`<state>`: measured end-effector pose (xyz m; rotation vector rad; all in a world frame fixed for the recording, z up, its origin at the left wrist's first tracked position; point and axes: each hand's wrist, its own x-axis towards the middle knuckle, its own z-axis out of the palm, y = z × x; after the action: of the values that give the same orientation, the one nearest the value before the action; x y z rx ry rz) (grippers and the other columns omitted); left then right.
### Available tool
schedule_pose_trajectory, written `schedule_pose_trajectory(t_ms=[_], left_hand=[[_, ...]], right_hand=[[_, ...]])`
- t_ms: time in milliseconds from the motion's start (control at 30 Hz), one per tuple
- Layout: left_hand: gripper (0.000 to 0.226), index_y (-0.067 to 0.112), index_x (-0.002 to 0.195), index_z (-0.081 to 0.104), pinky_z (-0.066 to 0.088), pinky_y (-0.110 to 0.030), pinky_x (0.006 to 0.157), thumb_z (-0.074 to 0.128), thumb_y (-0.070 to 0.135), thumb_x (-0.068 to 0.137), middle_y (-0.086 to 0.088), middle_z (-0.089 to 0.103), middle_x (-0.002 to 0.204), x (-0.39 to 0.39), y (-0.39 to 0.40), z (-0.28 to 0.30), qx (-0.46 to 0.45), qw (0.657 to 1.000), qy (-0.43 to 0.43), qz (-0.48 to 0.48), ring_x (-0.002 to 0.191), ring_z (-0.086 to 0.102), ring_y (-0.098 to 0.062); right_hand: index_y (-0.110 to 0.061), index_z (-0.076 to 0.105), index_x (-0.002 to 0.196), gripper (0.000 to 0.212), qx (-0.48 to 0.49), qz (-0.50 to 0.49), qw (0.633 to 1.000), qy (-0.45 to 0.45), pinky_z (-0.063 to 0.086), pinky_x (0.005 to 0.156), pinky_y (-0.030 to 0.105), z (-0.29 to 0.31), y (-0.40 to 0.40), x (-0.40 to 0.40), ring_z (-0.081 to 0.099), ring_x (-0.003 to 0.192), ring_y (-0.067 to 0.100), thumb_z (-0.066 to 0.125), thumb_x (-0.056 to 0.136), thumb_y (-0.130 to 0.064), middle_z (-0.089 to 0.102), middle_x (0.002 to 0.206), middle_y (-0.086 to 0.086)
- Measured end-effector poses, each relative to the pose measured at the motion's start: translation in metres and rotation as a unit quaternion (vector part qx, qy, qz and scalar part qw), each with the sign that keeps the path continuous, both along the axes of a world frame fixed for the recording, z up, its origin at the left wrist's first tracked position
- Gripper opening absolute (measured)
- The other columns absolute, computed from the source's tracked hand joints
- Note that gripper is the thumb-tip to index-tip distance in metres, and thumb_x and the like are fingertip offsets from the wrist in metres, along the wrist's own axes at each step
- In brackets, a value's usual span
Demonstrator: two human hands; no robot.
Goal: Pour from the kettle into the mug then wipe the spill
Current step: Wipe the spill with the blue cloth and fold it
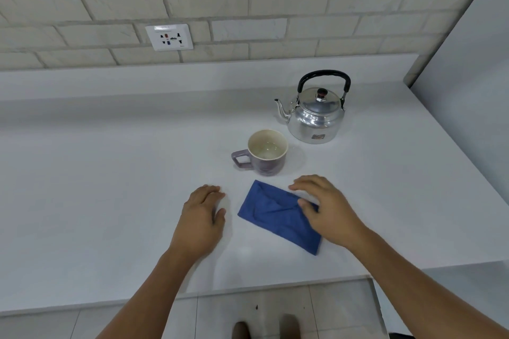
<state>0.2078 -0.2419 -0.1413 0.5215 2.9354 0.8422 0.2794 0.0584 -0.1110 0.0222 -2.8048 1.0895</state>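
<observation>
A shiny metal kettle [316,115] with a black handle stands upright on the white counter [110,187], spout pointing left. In front of it sits a purple mug [265,153], handle to the left, with a little clear liquid in its pale inside. A folded blue cloth [275,215] lies flat nearer to me. My right hand [327,212] hovers over the cloth's right end, fingers spread, thumb touching the fabric. My left hand [202,217] rests palm down on the counter just left of the cloth, holding nothing.
A tiled wall with a white power socket [169,36] runs behind the counter. A white panel [473,91] closes off the right side. The counter's front edge is close to me, with floor tiles below it.
</observation>
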Motion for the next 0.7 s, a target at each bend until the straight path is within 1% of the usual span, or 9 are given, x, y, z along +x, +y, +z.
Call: schedule_pose_trajectory(t_ms=[100, 200, 267, 333, 400, 467, 533, 633, 700], left_hand=[[0.032, 0.009, 0.128, 0.070, 0.035, -0.021, 0.106, 0.068, 0.014, 0.096, -0.005, 0.063, 0.135, 0.003, 0.023, 0.010, 0.028, 0.999, -0.022, 0.003, 0.129, 0.054, -0.023], [0.034, 0.011, 0.132, 0.066, 0.037, -0.019, 0.101, 0.063, 0.021, 0.099, -0.003, 0.062, 0.134, 0.006, 0.049, 0.018, 0.069, 0.996, -0.051, 0.012, 0.124, 0.055, -0.021], [0.039, 0.013, 0.137, 0.062, 0.041, -0.021, 0.100, 0.061, 0.026, 0.100, -0.003, 0.060, 0.136, 0.006, 0.063, 0.021, 0.090, 0.993, -0.073, 0.020, 0.122, 0.057, -0.020], [0.040, 0.014, 0.138, 0.060, 0.040, -0.020, 0.095, 0.061, 0.026, 0.100, -0.004, 0.062, 0.133, 0.006, 0.074, 0.022, 0.097, 0.991, -0.085, 0.021, 0.117, 0.060, -0.019], [0.039, 0.014, 0.136, 0.060, 0.038, -0.017, 0.091, 0.061, 0.024, 0.099, -0.005, 0.062, 0.130, 0.008, 0.081, 0.022, 0.096, 0.991, -0.089, 0.026, 0.109, 0.060, -0.015], [0.038, 0.013, 0.135, 0.061, 0.038, -0.016, 0.087, 0.062, 0.022, 0.098, -0.005, 0.062, 0.127, 0.009, 0.084, 0.020, 0.094, 0.991, -0.091, 0.039, 0.102, 0.058, -0.013], [0.033, 0.011, 0.129, 0.064, 0.038, -0.017, 0.084, 0.062, 0.019, 0.097, -0.007, 0.066, 0.119, 0.011, 0.086, 0.018, 0.090, 0.991, -0.092, 0.044, 0.095, 0.057, -0.012], [0.016, 0.008, 0.106, 0.071, 0.042, -0.019, 0.075, 0.062, 0.014, 0.096, -0.009, 0.072, 0.101, 0.017, 0.087, 0.014, 0.086, 0.991, -0.097, 0.039, 0.087, 0.060, -0.016], [0.012, 0.010, 0.100, 0.072, 0.043, -0.014, 0.069, 0.062, 0.013, 0.094, -0.006, 0.071, 0.093, 0.020, 0.085, 0.013, 0.101, 0.990, -0.094, 0.042, 0.085, 0.062, -0.018]], right_hand=[[-0.023, 0.064, 0.128, 0.035, 0.001, -0.117, 0.991, -0.068, 0.050, 0.100, 0.033, 0.005, 0.013, 0.004, 0.058, 0.116, 0.017, 0.066, 0.093, -0.020, 0.055, 0.124, -0.006], [-0.018, 0.054, 0.141, 0.059, 0.003, -0.176, 0.972, -0.155, 0.049, 0.101, 0.036, 0.002, 0.014, 0.012, 0.055, 0.120, 0.024, 0.068, 0.090, -0.046, 0.052, 0.130, 0.002], [-0.016, 0.048, 0.146, 0.071, 0.035, -0.182, 0.964, -0.190, 0.046, 0.102, 0.035, -0.002, 0.010, 0.018, 0.049, 0.124, 0.024, 0.063, 0.090, -0.056, 0.049, 0.135, 0.005], [-0.014, 0.050, 0.144, 0.064, 0.040, -0.182, 0.963, -0.195, 0.046, 0.100, 0.033, -0.006, 0.006, 0.023, 0.048, 0.122, 0.023, 0.064, 0.092, -0.048, 0.052, 0.131, 0.005], [-0.013, 0.059, 0.134, 0.048, 0.038, -0.177, 0.967, -0.178, 0.049, 0.093, 0.032, -0.010, 0.000, 0.027, 0.053, 0.114, 0.022, 0.067, 0.091, -0.035, 0.057, 0.120, 0.003], [-0.014, 0.069, 0.110, 0.024, 0.028, -0.188, 0.972, -0.140, 0.051, 0.078, 0.029, -0.012, -0.006, 0.031, 0.059, 0.097, 0.022, 0.069, 0.089, -0.026, 0.056, 0.101, -0.002], [-0.015, 0.069, 0.091, 0.009, 0.012, -0.198, 0.974, -0.114, 0.049, 0.069, 0.026, -0.012, -0.011, 0.034, 0.058, 0.083, 0.019, 0.071, 0.086, -0.021, 0.052, 0.091, -0.003], [-0.015, 0.065, 0.084, 0.007, -0.007, -0.187, 0.978, -0.089, 0.049, 0.069, 0.027, -0.013, -0.014, 0.034, 0.057, 0.080, 0.017, 0.072, 0.085, -0.013, 0.055, 0.089, -0.002], [-0.016, 0.063, 0.081, 0.011, -0.024, -0.181, 0.979, -0.090, 0.047, 0.067, 0.024, -0.012, -0.012, 0.032, 0.058, 0.078, 0.017, 0.070, 0.086, -0.010, 0.061, 0.083, -0.001]])
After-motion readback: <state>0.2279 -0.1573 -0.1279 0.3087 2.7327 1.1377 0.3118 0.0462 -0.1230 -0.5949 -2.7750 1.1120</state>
